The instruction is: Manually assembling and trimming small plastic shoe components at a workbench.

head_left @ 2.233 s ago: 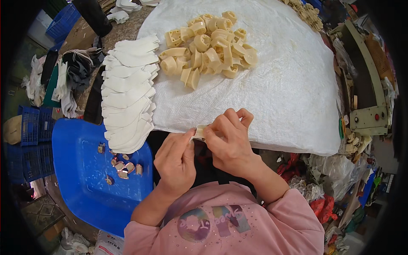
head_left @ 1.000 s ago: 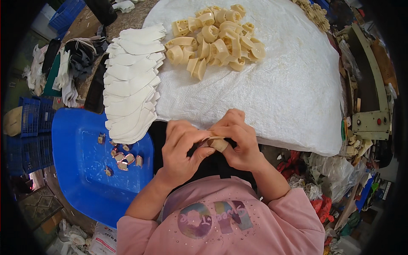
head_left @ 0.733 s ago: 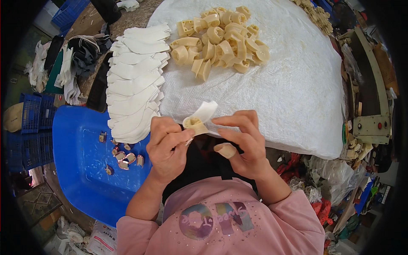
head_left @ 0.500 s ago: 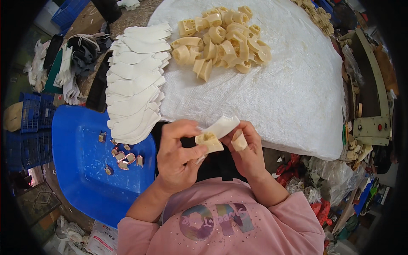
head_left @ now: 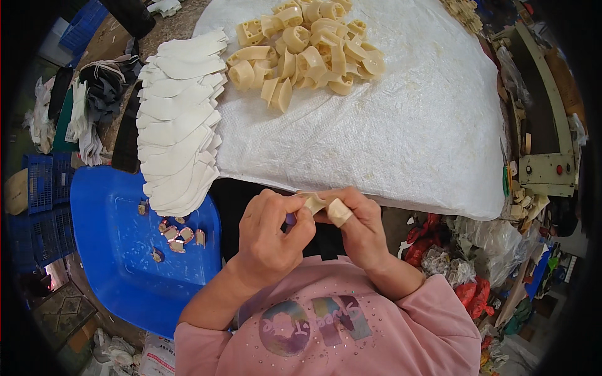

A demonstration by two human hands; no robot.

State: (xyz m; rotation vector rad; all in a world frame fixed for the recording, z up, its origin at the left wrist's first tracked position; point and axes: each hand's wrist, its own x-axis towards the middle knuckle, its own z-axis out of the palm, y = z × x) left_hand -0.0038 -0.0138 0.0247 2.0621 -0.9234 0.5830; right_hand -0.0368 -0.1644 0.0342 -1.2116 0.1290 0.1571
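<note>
My left hand [head_left: 273,229] and my right hand [head_left: 362,235] meet in front of my chest, both closed on one small piece. It looks like a beige plastic shoe heel [head_left: 313,202], its pale edge showing between the fingertips. The white strip held against it is mostly hidden by my fingers. On my right thumb sits a cream finger cover [head_left: 339,213]. Just beyond my hands, on the left of the worktop, lies a fanned stack of white strips [head_left: 182,119]. Farther back is a heap of beige plastic heels [head_left: 310,53].
A white woven sheet [head_left: 414,144] covers the worktop. At my left stands a blue tub [head_left: 125,288] with several small wrapped pieces [head_left: 179,235] in it. Blue crates [head_left: 41,182] stand at far left. A pale green machine [head_left: 549,169] and plastic bags [head_left: 492,247] are on the right.
My hands have come closer together, and the white strip that stuck up between them is now largely covered by my fingers. The view has shifted slightly.
</note>
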